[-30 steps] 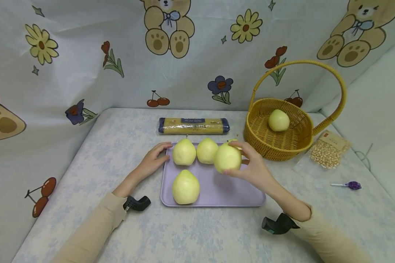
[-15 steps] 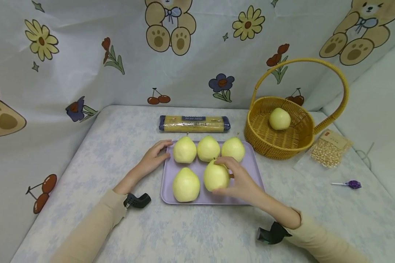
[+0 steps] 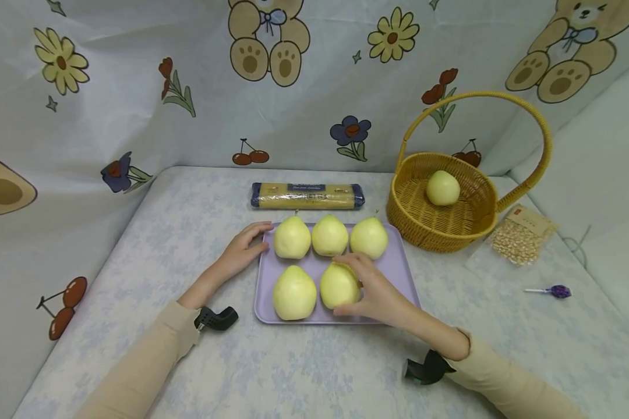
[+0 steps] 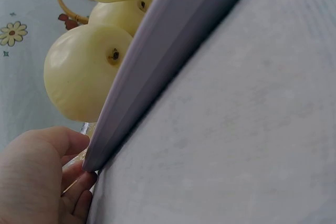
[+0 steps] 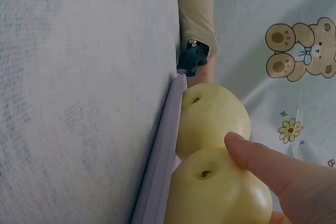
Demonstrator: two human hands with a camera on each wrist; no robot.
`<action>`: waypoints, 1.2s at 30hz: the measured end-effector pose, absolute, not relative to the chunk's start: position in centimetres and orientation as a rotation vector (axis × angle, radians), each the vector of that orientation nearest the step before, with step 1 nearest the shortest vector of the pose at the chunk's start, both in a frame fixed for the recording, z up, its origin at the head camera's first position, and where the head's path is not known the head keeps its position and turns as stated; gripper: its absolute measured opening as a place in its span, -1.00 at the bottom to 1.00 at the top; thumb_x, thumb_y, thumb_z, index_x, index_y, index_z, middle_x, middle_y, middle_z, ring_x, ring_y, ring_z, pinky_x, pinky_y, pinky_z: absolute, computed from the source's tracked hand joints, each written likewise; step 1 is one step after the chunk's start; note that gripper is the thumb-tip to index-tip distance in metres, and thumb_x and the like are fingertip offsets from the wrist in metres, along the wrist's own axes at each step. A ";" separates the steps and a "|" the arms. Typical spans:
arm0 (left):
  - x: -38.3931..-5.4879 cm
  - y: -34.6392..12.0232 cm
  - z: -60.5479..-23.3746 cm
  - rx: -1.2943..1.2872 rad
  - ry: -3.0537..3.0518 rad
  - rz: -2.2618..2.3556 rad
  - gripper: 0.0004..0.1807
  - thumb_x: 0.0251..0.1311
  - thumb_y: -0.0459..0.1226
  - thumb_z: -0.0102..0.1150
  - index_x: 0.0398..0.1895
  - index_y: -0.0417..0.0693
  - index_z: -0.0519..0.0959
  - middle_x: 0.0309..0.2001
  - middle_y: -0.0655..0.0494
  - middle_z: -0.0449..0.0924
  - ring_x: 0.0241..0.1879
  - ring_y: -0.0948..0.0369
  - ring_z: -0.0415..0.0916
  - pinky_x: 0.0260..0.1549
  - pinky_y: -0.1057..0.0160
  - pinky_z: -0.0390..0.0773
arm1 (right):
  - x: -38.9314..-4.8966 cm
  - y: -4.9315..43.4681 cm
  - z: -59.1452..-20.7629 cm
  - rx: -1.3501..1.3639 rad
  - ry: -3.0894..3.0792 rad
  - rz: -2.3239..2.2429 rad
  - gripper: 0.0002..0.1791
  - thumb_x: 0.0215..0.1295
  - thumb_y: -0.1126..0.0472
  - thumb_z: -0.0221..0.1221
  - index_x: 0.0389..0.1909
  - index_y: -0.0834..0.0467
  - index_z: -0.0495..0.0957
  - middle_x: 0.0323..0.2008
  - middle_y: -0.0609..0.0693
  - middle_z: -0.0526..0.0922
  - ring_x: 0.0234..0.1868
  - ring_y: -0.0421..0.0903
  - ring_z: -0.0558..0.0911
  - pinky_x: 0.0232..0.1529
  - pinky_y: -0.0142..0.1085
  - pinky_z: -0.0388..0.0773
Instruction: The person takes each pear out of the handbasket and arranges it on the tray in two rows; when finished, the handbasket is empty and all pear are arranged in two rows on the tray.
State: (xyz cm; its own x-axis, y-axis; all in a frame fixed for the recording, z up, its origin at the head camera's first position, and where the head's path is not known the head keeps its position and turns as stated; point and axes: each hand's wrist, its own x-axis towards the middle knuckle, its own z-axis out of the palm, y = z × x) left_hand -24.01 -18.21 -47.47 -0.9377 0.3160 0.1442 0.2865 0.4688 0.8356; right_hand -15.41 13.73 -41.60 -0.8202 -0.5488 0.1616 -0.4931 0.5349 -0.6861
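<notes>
My right hand [image 3: 374, 291] grips a pale yellow-green pear [image 3: 338, 288] at the front middle of the lilac tray [image 3: 393, 308], thumb on its near side and fingers over the top. Just left of it sits another pear [image 3: 294, 294]; the two look close together in the right wrist view. Along the tray's far side stand three more pears, one at left [image 3: 292, 238], one in the middle [image 3: 329, 235] and one at right [image 3: 369, 237]. My left hand [image 3: 241, 250] holds the tray's far left corner; in the left wrist view its thumb [image 4: 73, 141] and fingers meet the rim.
Behind the tray lies a spaghetti packet [image 3: 307, 196]. At the back right stands a yellow wicker basket [image 3: 424, 227] with a tall handle and one pear [image 3: 442, 188] inside. Right of it are a bag of pale kernels [image 3: 519, 238] and a purple lollipop [image 3: 559, 291].
My right hand has carried its pear from above the tray's far right part down and toward me, to beside the front left pear. My left hand has stayed at the tray's corner.
</notes>
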 end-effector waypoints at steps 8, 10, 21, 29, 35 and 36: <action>-23.8 -18.3 -47.3 0.541 2.661 1.513 -0.56 0.33 -0.31 0.04 0.27 -0.15 0.39 0.39 -0.08 0.24 0.43 -0.01 0.12 0.45 -0.04 0.10 | -15.3 13.8 -41.0 -0.951 2.662 -1.090 -0.16 -0.08 0.04 0.47 0.27 0.19 0.38 0.23 0.18 0.31 0.18 0.07 0.45 0.02 -0.09 0.55; -23.8 -18.3 -47.4 0.537 2.658 1.514 -0.57 0.34 -0.31 0.03 0.27 -0.15 0.39 0.39 -0.09 0.24 0.44 -0.02 0.11 0.45 -0.05 0.10 | -15.4 13.9 -41.0 -0.958 2.648 -1.097 -0.19 -0.03 0.05 0.44 0.27 0.19 0.38 0.24 0.20 0.32 0.20 0.11 0.44 0.06 -0.05 0.53; -22.3 -17.3 -44.6 0.525 2.630 1.516 -0.56 0.32 -0.43 -0.02 0.25 -0.37 0.34 0.38 -0.28 0.20 0.43 -0.14 0.08 0.43 -0.12 0.08 | -15.5 14.0 -40.9 -0.936 2.601 -1.141 -0.19 0.03 0.08 0.41 0.30 0.21 0.33 0.25 0.17 0.32 0.17 0.07 0.46 -0.10 -0.26 0.54; -21.7 -17.2 -43.4 0.529 2.621 1.513 -0.57 0.32 -0.44 -0.03 0.25 -0.40 0.34 0.37 -0.30 0.19 0.42 -0.15 0.09 0.42 -0.13 0.09 | -15.5 14.0 -40.5 -0.926 2.606 -1.145 -0.18 0.02 0.11 0.41 0.31 0.22 0.30 0.24 0.14 0.35 0.18 0.04 0.46 0.04 -0.14 0.57; -21.7 -17.3 -43.6 0.530 2.612 1.524 -0.57 0.32 -0.42 -0.02 0.25 -0.37 0.35 0.38 -0.27 0.19 0.43 -0.13 0.08 0.43 -0.12 0.07 | -16.4 14.6 -39.9 -0.992 2.651 -1.223 -0.29 0.05 0.23 0.38 0.25 0.24 0.34 0.17 0.17 0.42 0.11 0.16 0.50 -0.01 0.00 0.60; -21.7 -17.3 -43.6 0.531 2.612 1.523 -0.57 0.32 -0.42 -0.02 0.25 -0.38 0.35 0.38 -0.28 0.19 0.43 -0.14 0.08 0.43 -0.12 0.08 | -16.7 14.8 -39.7 -0.997 2.648 -1.257 -0.32 0.06 0.26 0.37 0.23 0.26 0.35 0.17 0.19 0.42 0.11 0.19 0.49 0.00 0.04 0.59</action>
State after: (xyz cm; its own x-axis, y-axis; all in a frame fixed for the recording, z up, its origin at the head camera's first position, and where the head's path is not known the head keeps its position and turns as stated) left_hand -21.71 -17.29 -43.60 -0.9376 0.3297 0.1102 0.2583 0.4486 0.8556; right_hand -16.71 14.76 -39.70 -0.7914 -0.5694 0.2224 -0.5323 0.4632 -0.7086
